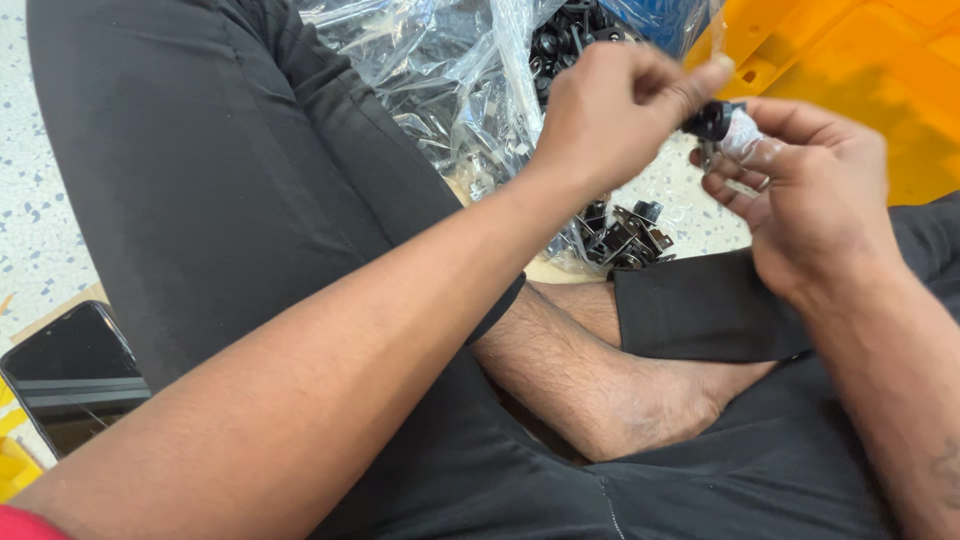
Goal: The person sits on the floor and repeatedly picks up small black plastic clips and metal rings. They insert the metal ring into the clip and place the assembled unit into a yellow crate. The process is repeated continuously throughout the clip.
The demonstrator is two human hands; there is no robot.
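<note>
I sit cross-legged on the floor in black trousers. My left hand (612,108) pinches the top of a small black part (712,120) with thumb and forefinger. My right hand (815,195) grips the same part from the right, with a taped fingertip against it and a small metal piece under the fingers. Both hands meet above a clear plastic bag (455,85) that holds several small black and metal parts (625,235).
An orange plastic crate (870,60) stands at the upper right. A dark phone (70,375) lies on the speckled floor (30,210) at the lower left, beside a yellow object. A blue bag shows at the top behind the clear plastic.
</note>
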